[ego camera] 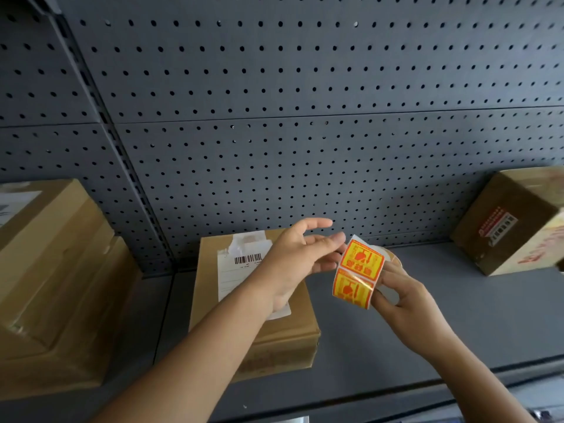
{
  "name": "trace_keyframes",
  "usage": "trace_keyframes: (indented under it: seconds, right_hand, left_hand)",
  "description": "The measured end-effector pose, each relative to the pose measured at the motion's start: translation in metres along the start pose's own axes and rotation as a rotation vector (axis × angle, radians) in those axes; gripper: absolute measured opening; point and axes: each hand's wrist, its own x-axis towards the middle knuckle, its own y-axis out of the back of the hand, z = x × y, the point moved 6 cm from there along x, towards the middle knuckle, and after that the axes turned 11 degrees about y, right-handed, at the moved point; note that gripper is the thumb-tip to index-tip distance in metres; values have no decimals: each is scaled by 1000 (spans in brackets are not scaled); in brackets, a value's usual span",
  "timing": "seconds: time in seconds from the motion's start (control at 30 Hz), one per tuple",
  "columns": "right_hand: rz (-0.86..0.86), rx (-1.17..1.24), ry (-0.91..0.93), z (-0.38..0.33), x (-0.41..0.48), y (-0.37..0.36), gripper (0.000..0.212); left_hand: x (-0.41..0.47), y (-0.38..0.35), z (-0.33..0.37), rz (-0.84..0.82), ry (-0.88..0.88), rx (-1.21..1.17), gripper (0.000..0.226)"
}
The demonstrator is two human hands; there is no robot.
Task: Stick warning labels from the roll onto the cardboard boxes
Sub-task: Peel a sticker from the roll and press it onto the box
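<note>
My right hand (403, 296) grips a roll of yellow and red warning labels (358, 274) above the grey shelf. My left hand (300, 259) reaches to the roll's upper left corner, thumb and a fingertip touching the edge of the top label while the other fingers spread out. Behind and below my left forearm sits a cardboard box (259, 334) with a white shipping label and barcode on top. I cannot tell whether the label edge is lifted.
A stack of larger cardboard boxes (58, 288) stands at the left. A tilted brown box (512, 221) with a red sticker rests at the right against the dark pegboard (305, 117). The grey shelf (457, 300) shows its front edge near the bottom.
</note>
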Motion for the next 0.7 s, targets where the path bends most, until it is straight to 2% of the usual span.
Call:
trace_keyframes:
  seconds: [0.13,0.23,0.33,0.4,0.57,0.63,0.7]
  right_hand:
    - [-11,-44,14,1,1,2,29]
    - [-42,-106,60,-3,4,1,38]
    - [-36,-95,29,-5,7,0,41]
    - [12,-79,-31,-3,8,3,43]
    - [344,-3,-197,-1,7,26,41]
    - [374,51,-193,-9,12,26,36]
    - [329,49,-129,-19,19,22,26]
  left_hand:
    - [-2,-9,-7,-96,40,23,40]
    - [-1,-11,-13,-126,30,86,41]
    - [0,-10,-13,-126,-17,128,44]
    - [-1,-8,-13,-103,-57,119,44]
    - [1,1,-15,13,-148,160,44]
    - [2,1,-17,30,-170,176,42]
    - [2,-1,-19,30,-185,193,37]
